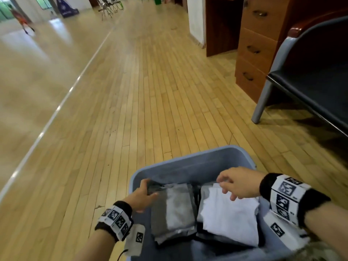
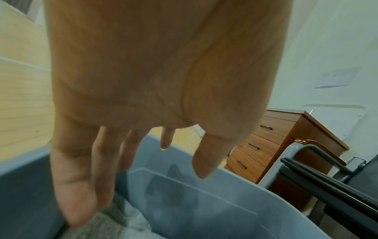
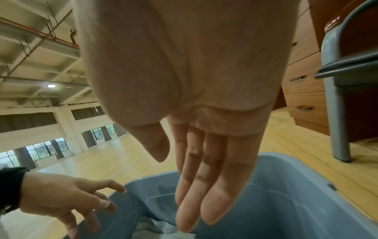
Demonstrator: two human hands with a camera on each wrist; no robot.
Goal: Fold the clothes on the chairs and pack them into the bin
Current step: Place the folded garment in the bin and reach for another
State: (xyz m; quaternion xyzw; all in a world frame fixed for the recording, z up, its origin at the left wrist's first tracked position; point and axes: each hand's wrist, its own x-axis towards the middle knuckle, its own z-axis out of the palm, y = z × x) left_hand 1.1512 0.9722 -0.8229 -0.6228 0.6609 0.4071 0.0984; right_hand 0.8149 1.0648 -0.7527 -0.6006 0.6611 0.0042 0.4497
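My blue-grey plastic bin (image 1: 194, 166) sits on the wooden plank floor (image 1: 131, 91), and the folded clothes lie inside it in two stacks side by side. On my left is a folded grey garment (image 1: 175, 210), darker along its left half and paler and smoother on the right, with its edges squared off. On my right is a folded white garment (image 1: 227, 210), resting on top of darker fabric whose edge shows beneath it.

My left hand (image 1: 143, 196) reaches into the bin with fingers nearly straight, the fingertips touching the far left corner of the grey garment. My right hand (image 1: 239, 182) is over the far edge of the white garment, fingers spread and loosely bent, gripping nothing. A dark-seated chair with a grey frame (image 1: 308, 81) stands to my right, next to a wooden drawer unit (image 1: 258, 49).
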